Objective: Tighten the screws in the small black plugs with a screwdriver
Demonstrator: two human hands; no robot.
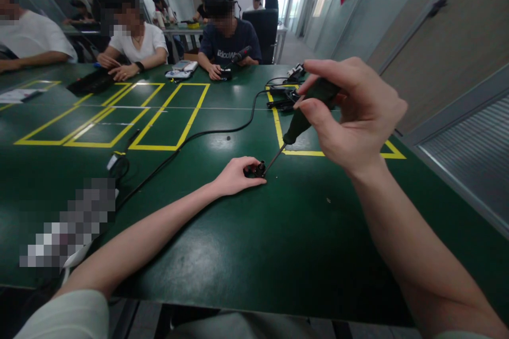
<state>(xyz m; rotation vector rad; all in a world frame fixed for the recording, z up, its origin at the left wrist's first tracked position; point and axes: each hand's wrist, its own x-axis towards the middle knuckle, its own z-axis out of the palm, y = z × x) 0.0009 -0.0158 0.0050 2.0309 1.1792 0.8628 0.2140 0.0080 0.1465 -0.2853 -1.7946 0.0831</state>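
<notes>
Now the right hand [353, 111] is gripping a screwdriver [299, 123] by its dark green handle, and the thin shaft is slanting down toward the left; its tip is ending right at a small dark part [261, 169], though whether it is sitting in anything is too small to tell; down on the green table [238, 254], the left hand [234, 176] is curling around that same part, thumb on the near side and fingers on the far side, apparently holding it steady; so the step in hand is looking like driver work on this piece, and the next move is probably calling for a firm left hold, with tip and shaft lining up before any turning; farther out, a black cable [214, 131] is running across the tabletop beyond the left hand; dark cabled items [283, 104] are lying by the yellow tape outline [304, 153] past the screwdriver; a pixelated object [73, 228] is resting beside the left forearm [159, 228]; and across the table a co-worker [228, 37] is sitting, holding a dark hand tool [241, 54].
</notes>
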